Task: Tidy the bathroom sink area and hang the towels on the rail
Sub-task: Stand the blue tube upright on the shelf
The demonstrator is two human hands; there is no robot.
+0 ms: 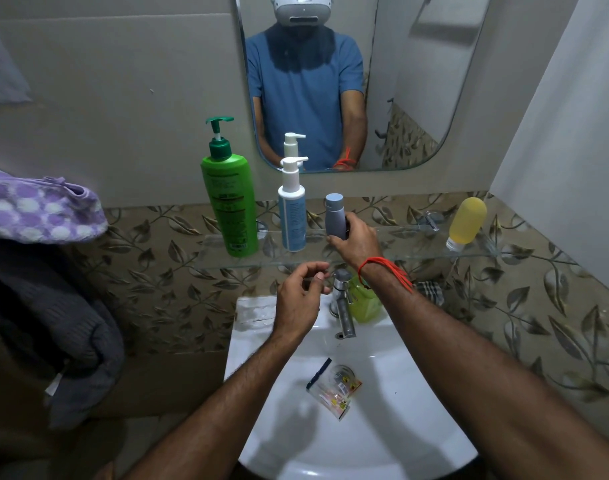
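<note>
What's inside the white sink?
In the sink lies a small clear packet with a dark strip, partly over the drain. The rest of the drain is covered.

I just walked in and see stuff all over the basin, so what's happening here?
A person is tidying the sink area. Their right hand grips a small grey bottle standing on the glass shelf, beside a white pump bottle and a green pump bottle. The left hand hovers empty near the tap. A plastic packet lies in the basin.
</note>
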